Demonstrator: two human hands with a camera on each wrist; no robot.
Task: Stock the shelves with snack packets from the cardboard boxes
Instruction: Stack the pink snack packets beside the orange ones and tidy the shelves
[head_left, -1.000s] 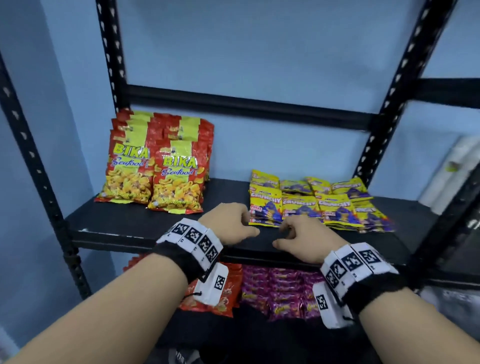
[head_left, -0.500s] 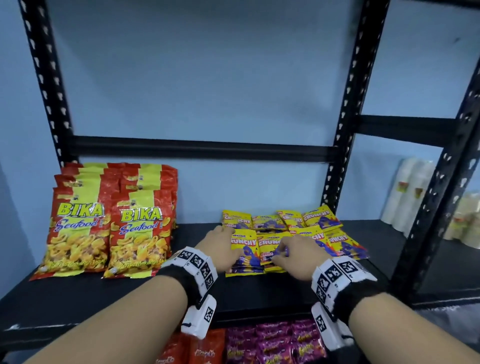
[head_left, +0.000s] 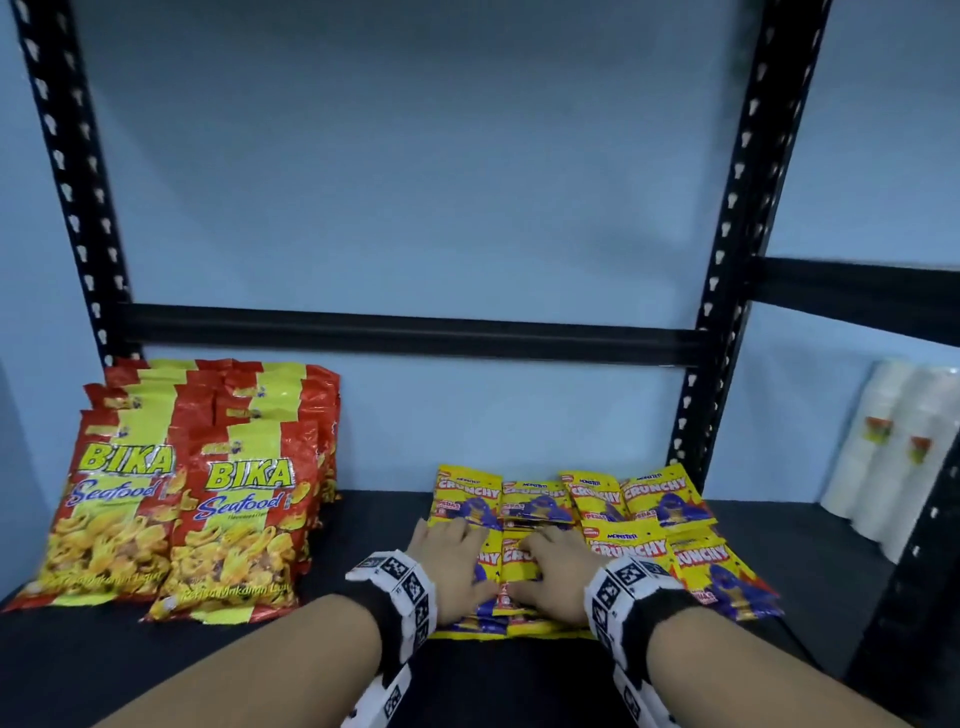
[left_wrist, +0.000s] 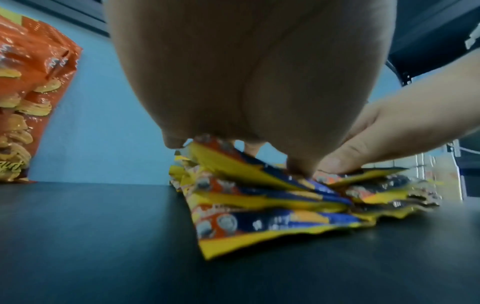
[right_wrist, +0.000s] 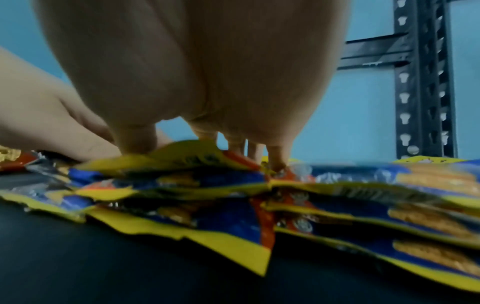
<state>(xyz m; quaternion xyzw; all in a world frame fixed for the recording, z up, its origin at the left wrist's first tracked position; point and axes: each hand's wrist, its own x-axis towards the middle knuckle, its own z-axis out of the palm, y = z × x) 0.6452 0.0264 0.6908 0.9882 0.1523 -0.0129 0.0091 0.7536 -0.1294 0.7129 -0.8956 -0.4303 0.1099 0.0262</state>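
both hands are lying palm-down, side by side, on the yellow crunchy packets (head_left: 641, 545) low in the centre of the head view; the left hand (head_left: 451, 564) is covering the leftmost front stack and the right hand (head_left: 558, 570) is on the one next to it. the fingers are stretched forward and pressing flat on the wrappers; nothing is being pinched or lifted. in the wrist views the fingertips (right_wrist: 276, 159) are pushing down on layered, crumpled packet edges. the packets are lying flat in rows on the black shelf (head_left: 156, 660). at the left of the frame red bika seafood bags (head_left: 234, 525) are standing upright against the blue wall (head_left: 415, 182)
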